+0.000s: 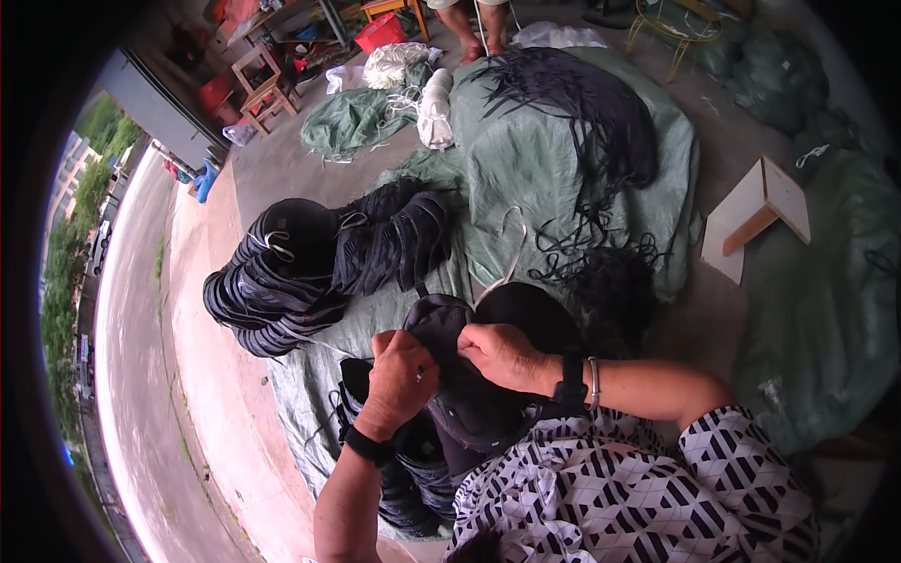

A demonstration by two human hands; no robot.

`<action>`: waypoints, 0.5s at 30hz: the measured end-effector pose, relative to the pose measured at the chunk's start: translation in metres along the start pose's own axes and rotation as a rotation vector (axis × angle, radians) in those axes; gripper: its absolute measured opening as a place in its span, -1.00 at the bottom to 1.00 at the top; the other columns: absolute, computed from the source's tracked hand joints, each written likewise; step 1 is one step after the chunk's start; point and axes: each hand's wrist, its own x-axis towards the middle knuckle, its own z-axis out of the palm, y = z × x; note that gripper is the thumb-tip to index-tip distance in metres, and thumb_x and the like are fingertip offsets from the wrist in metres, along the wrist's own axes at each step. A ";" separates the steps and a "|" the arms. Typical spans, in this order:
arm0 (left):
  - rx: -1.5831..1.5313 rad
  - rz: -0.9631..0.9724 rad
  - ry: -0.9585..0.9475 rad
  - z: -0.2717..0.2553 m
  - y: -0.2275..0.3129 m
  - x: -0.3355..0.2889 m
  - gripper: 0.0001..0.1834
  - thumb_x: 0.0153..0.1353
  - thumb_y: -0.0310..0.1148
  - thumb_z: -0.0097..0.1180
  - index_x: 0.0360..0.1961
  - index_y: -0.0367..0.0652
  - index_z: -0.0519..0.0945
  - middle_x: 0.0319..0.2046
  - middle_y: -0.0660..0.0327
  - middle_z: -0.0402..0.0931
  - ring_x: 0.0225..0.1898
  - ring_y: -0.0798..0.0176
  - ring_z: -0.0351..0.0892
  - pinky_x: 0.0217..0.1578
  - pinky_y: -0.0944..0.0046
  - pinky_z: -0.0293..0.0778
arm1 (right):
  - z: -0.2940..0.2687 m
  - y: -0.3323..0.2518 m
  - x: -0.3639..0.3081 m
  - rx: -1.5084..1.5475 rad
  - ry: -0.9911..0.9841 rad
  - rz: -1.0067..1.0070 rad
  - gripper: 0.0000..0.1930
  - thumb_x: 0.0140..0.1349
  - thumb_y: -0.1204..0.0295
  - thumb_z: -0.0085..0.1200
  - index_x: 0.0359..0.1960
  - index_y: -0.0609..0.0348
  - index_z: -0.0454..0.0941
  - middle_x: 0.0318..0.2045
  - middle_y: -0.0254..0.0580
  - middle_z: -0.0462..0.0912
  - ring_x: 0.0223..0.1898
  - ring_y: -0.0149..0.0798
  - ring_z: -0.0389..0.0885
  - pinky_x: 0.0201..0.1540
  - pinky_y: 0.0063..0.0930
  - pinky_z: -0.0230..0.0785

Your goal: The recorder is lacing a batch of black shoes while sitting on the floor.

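A dark padded piece (469, 399) lies at the near side of a green sheet (502, 178). Over it, 2 bare hands, the left hand (404, 375) and right hand (507, 357), curl narrowly, seemingly pinching its fabric; fingertips are partly hidden. Black bundles (300, 272) sit on the sheet's left, black straps (601, 113) across its far end.

Across the floor we see a wooden chair (269, 99), with a white bag (240, 133) just beside it. Further back we find a red bin (379, 35) near an orange stool (394, 7), and another person's legs (456, 26) at the top edge. To the right we have a yellow chair (679, 36), green sacks (777, 80) and an angled board (786, 200). On our left, past a grey door (161, 92), we see pavement (127, 328) and trees (64, 263).
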 end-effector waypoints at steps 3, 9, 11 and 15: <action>-0.010 -0.019 -0.006 0.000 0.004 0.000 -0.95 -0.16 -0.43 0.20 -0.57 -0.10 0.62 -0.31 0.23 0.42 -0.05 0.00 0.28 -0.16 0.14 0.43 | -0.011 0.001 0.002 0.055 -0.113 0.020 -0.95 0.10 0.50 0.01 -0.43 0.20 0.47 -0.51 -0.04 0.59 -0.35 0.03 0.59 -0.29 -0.14 0.41; -0.004 -0.058 -0.001 -0.002 0.010 0.002 -0.96 -0.16 -0.45 0.21 -0.59 -0.11 0.61 -0.31 0.24 0.42 -0.07 0.01 0.28 -0.16 0.13 0.43 | 0.006 0.005 0.002 -0.142 0.044 -0.101 -0.93 0.11 0.46 0.05 -0.43 0.18 0.47 -0.50 -0.06 0.60 -0.39 0.04 0.60 -0.37 -0.14 0.40; 0.014 -0.078 -0.027 -0.001 0.008 0.005 -0.96 -0.16 -0.42 0.21 -0.59 -0.12 0.61 -0.30 0.23 0.42 -0.07 0.00 0.28 -0.16 0.12 0.44 | 0.012 0.002 -0.001 -0.133 0.063 -0.072 -0.95 0.11 0.48 0.03 -0.43 0.18 0.47 -0.49 -0.04 0.60 -0.37 0.06 0.59 -0.37 -0.14 0.41; 0.159 -0.110 -0.202 -0.013 0.021 0.013 -0.86 -0.14 -0.28 0.22 -0.58 -0.11 0.63 -0.29 0.18 0.43 -0.07 -0.02 0.28 -0.14 0.08 0.40 | 0.009 -0.001 0.001 0.074 0.012 0.017 -0.90 0.18 0.47 -0.01 -0.40 0.26 0.48 -0.61 -0.11 0.57 -0.54 -0.16 0.59 -0.46 -0.29 0.40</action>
